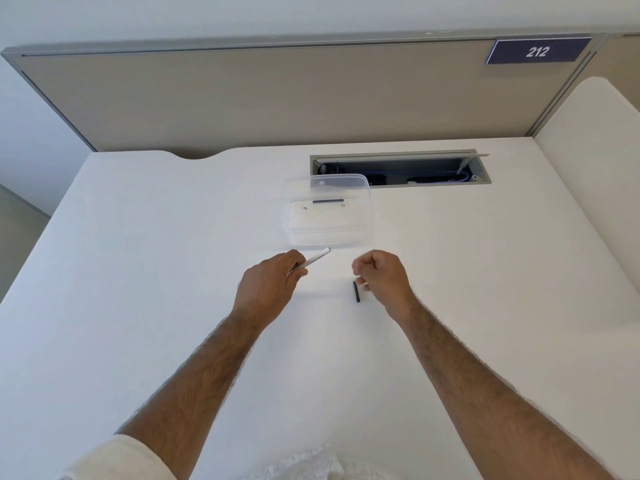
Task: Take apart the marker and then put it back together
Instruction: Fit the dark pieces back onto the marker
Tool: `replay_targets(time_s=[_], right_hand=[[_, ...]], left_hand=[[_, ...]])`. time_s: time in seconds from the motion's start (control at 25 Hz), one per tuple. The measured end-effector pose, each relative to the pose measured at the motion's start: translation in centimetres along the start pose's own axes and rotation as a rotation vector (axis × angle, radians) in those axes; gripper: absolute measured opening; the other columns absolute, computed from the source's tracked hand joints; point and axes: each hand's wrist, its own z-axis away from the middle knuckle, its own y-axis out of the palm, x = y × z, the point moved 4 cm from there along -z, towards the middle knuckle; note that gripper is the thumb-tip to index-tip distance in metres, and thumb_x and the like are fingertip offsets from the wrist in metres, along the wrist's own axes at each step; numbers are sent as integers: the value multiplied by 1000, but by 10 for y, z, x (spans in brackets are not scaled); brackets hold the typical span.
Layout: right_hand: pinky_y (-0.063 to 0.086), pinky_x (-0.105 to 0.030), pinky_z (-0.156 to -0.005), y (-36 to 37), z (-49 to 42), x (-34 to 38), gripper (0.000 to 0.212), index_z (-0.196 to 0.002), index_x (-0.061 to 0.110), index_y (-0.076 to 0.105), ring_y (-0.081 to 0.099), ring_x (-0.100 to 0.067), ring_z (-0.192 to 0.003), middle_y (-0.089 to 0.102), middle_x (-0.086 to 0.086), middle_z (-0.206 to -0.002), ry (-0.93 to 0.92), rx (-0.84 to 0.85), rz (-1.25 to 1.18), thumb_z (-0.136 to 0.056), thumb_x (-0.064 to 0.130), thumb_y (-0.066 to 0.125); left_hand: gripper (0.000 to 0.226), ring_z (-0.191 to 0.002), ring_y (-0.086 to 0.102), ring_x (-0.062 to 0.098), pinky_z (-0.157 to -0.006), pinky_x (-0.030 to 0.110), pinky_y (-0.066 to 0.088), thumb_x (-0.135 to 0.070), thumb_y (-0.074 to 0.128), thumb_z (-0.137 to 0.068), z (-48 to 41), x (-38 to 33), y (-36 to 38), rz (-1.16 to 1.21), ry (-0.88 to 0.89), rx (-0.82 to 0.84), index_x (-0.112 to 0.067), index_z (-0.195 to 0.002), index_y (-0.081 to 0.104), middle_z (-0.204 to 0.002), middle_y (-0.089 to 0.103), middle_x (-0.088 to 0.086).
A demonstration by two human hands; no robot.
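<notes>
Between fingers of the left hand [268, 289], closed around it, the slim white plastic marker barrel [313, 260] looks light, stiff, slippery; grip mid-barrel. Right hand [382, 280] curled; contents unclear.

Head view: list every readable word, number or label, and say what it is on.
"212": white digits on the dark blue sign fixed to the partition's top right corner.
Print along the white marker barrel in the left hand: too small to read.
Nothing else is legible.
</notes>
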Motion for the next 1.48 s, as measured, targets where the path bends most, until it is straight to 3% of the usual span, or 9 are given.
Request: replay_targets(time_s=[0.12,0.24,0.36,0.6,0.72,0.92,1.12,1.48], right_hand=[[45,-29,-58,1,0,-24,12,-71,18,60,62,-18,-68,66,7,-71,33,-52,526,-80,21,67],[44,-30,-60,14,3,-36,7,-78,15,58,64,-27,-79,66,-3,-87,11,6,777,-79,21,62],[43,-31,-62,22,0,-39,10,-89,10,63,64,-30,-84,64,-8,-97,-5,-28,865,-83,14,55],[44,-31,-62,22,-2,-39,16,-88,10,63,64,-31,-84,65,-8,-96,36,-61,853,-79,7,50],[48,-34,-62,16,0,-37,11,-86,12,60,63,-28,-82,64,-4,-91,12,-84,757,-79,12,51],[52,-36,-59,-2,-1,-8,6,-74,17,61,60,-20,-62,62,5,-64,-38,-94,218,-78,14,62],[51,-29,-57,-20,5,35,3,-84,1,68,58,-16,-61,62,-6,-73,-93,-50,-168,-85,4,66],[54,-26,-62,-16,17,64,8,-93,-1,72,56,-12,-63,64,-6,-76,-233,62,-292,-88,-3,66]], left_hand=[[7,-80,65,20,-66,36,53,-36,56,-101,1,1,1,-1,-3,4,-30,-98,58,-90,70,-11],[6,-81,64,19,-66,35,52,-36,56,-101,2,-1,2,-3,2,5,-31,-98,57,-90,70,-11],[7,-81,65,19,-68,38,54,-36,56,-100,1,0,3,15,-8,5,-30,-96,57,-90,70,-11],[8,-85,68,19,-71,43,56,-36,60,-98,-3,1,4,115,-59,11,-30,-94,58,-88,72,-12],[7,-86,68,17,-72,43,57,-35,61,-98,-4,-1,0,156,-65,-18,-31,-94,57,-88,71,-13],[5,-85,67,16,-71,42,56,-31,63,-97,-5,-2,-11,177,-46,-61,-30,-93,61,-87,70,-11],[5,-81,63,15,-69,40,55,-29,64,-97,-7,-6,-18,161,-23,-68,-31,-91,63,-84,68,-11],[5,-78,62,17,-68,40,54,-28,65,-96,-6,-12,-22,147,-3,-81,-29,-91,65,-82,67,-10]])
